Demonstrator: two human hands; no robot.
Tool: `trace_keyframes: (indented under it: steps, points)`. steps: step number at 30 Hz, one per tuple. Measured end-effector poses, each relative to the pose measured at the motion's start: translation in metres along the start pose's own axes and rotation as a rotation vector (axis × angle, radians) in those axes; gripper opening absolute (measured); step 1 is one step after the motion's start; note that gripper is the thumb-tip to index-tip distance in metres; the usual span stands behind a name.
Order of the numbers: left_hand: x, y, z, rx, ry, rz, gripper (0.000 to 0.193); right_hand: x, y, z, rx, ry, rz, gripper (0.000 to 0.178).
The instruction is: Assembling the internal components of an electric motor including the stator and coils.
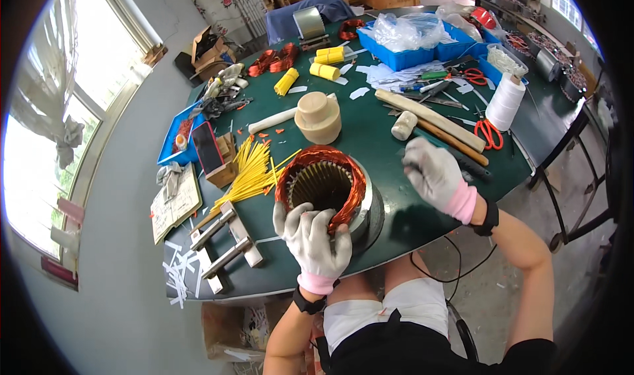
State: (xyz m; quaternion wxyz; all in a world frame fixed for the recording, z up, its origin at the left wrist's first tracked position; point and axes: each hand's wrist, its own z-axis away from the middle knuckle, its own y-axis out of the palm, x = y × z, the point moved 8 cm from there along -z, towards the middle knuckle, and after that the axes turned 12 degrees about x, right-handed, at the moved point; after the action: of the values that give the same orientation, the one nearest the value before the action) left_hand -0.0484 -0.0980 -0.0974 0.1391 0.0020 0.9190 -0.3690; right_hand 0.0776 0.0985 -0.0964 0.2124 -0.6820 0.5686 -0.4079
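A motor stator (374,220) stands upright at the table's near edge, a ring of red-brown copper winding (356,183) around its top. Yellowish strips line its dark bore. My left hand (317,239), in a grey-white glove with a pink cuff, grips the near side of the winding, fingers hooked over the rim and thumb to the right. My right hand (436,177), gloved alike, is raised right of the stator, apart from it. Its fingers are curled together; what they hold, if anything, I cannot make out. Just beyond it lie a white-headed mallet (404,125) and wooden sticks (429,118).
Yellow strips (247,170) and a metal bracket (228,243) lie left of the stator. A cream stepped block (318,118) stands behind it. Farther right are a white thread cone (505,104), orange-handled scissors (489,134) and a blue bin (396,54). Copper coils (274,59) lie at the back.
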Motion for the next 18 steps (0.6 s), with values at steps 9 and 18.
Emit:
trace_keyframes:
  steps: [9,18]
  points:
    - [0.007,0.005,0.006,-0.086,0.016,-0.057,0.018,-0.069,0.112,-0.022,0.483,-0.033,0.121,0.029]
    - [0.016,0.009,0.013,-0.108,-0.01,-0.064,0.033,-0.221,0.051,-0.081,0.329,0.231,-0.234,0.027]
